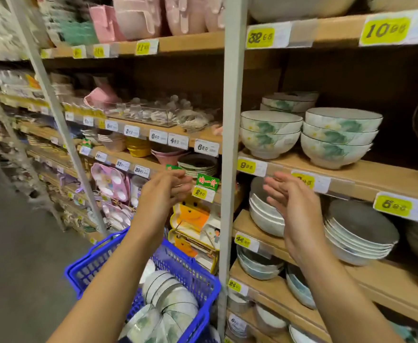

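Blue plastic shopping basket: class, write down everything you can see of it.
The blue plastic shopping basket has lattice walls, a solid rim and two loop handles swung out at its left end. It is low beside the wooden shelving. White ceramic bowls with dark rims and green leaf prints lie stacked on their sides inside. The left forearm crosses in front; contact is unclear.

Leaf-painted bowls (pixel 339 137) stacked upright on shelf (pixel 388 172)
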`<action>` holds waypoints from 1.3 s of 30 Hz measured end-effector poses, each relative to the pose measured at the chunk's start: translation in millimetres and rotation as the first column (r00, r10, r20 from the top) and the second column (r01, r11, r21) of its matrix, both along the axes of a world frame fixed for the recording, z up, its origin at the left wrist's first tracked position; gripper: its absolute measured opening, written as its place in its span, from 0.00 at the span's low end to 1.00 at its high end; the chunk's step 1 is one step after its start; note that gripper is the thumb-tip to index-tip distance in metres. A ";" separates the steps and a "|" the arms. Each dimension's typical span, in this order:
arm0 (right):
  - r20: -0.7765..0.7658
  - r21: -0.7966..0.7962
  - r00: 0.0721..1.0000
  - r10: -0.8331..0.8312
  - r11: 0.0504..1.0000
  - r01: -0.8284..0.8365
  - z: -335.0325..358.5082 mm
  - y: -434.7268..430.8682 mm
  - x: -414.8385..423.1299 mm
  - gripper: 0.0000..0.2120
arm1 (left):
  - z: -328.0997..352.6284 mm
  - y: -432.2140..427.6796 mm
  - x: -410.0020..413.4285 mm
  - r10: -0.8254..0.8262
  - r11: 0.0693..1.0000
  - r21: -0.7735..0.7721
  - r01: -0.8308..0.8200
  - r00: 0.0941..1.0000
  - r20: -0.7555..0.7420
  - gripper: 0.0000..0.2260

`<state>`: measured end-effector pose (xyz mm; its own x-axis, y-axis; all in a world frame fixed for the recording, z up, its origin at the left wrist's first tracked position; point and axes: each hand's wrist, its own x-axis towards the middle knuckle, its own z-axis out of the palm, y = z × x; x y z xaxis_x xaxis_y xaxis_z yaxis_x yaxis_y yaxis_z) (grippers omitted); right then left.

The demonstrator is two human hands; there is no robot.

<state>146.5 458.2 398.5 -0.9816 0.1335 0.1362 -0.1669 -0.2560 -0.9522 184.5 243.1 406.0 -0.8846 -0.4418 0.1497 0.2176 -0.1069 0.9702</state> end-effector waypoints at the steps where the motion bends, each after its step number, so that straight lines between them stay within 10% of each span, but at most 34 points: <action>1: 0.031 0.007 0.999 0.017 1.000 -0.017 -9.6 -15.6 4.0 0.13 | -7.7 -14.7 7.5 -0.008 1.000 0.002 0.008 1.000 0.024 0.12; 18: 0.470 0.220 0.868 0.161 0.931 -0.292 -145.7 -273.3 29.7 0.09 | -140.7 -245.5 68.0 -0.021 1.000 0.021 0.012 0.880 0.475 0.09; 39: 0.816 0.392 0.578 -0.008 0.743 -0.543 -353.9 -335.5 -67.8 0.09 | -299.9 -318.3 -86.5 -0.229 0.884 0.030 0.467 0.376 0.898 0.08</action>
<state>78.7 122.7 44.6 -0.7227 0.0158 -0.6910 0.6227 0.4487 -0.6411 98.0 -75.2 106.1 -0.6586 -0.1267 -0.7417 -0.7446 0.2521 0.6181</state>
